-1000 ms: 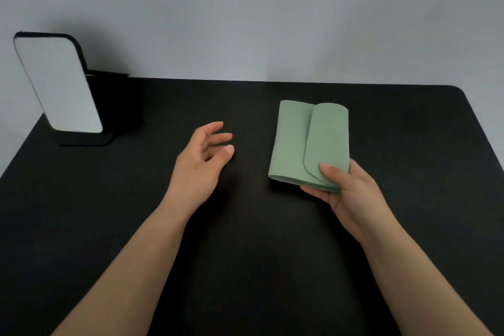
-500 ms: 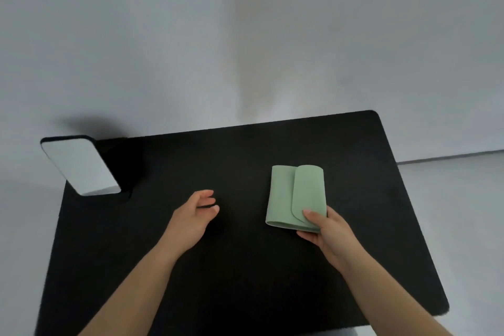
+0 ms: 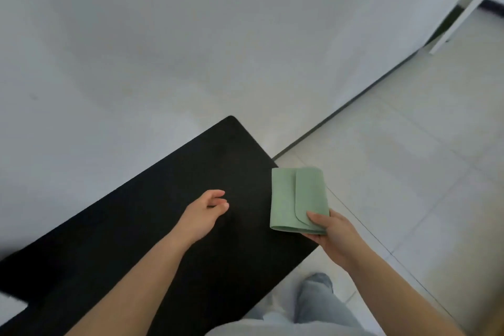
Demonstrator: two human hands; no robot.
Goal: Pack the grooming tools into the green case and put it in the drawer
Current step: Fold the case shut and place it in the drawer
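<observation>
The right hand [image 3: 331, 229] is pinching the near corner of the green case [image 3: 296, 199], thumb on top, and is holding it up past the edge of the black tabletop [image 3: 152, 226], over the floor [image 3: 409, 172]. The left hand [image 3: 203, 213] is hanging loose with nothing in it. The case is looking soft, light and bendy, so holding more of it seems safer. Its flap is lying shut, hiding what is inside. No drawer is showing.

I stand in a bare indoor room: black worktop [image 3: 141, 226] before me, plain wall [image 3: 163, 49] at twelve, tiled floor [image 3: 409, 158] at two.
</observation>
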